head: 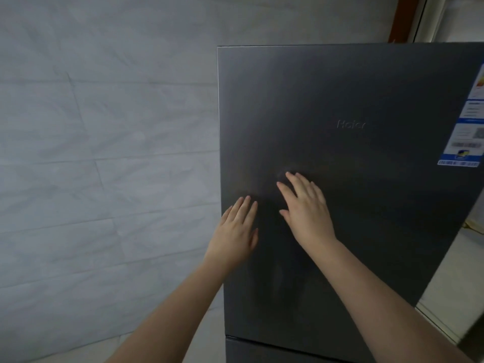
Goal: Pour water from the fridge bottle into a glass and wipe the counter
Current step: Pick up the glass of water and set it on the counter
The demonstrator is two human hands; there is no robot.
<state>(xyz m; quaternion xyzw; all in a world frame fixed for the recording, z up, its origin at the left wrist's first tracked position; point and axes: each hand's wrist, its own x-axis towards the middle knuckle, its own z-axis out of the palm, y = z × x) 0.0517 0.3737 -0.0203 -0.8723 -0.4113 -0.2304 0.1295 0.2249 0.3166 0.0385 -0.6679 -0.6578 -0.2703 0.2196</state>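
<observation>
The fridge door [340, 158] stands flat and closed across the way ahead, a smooth grey panel with no handle showing (a faint brand mark sits high on it). Its left edge meets open air in front of the tiled wall [104, 153], leaving room to reach round. Labels [468, 121] line the right edge; beyond it the gap looks narrow, though blurred.
</observation>
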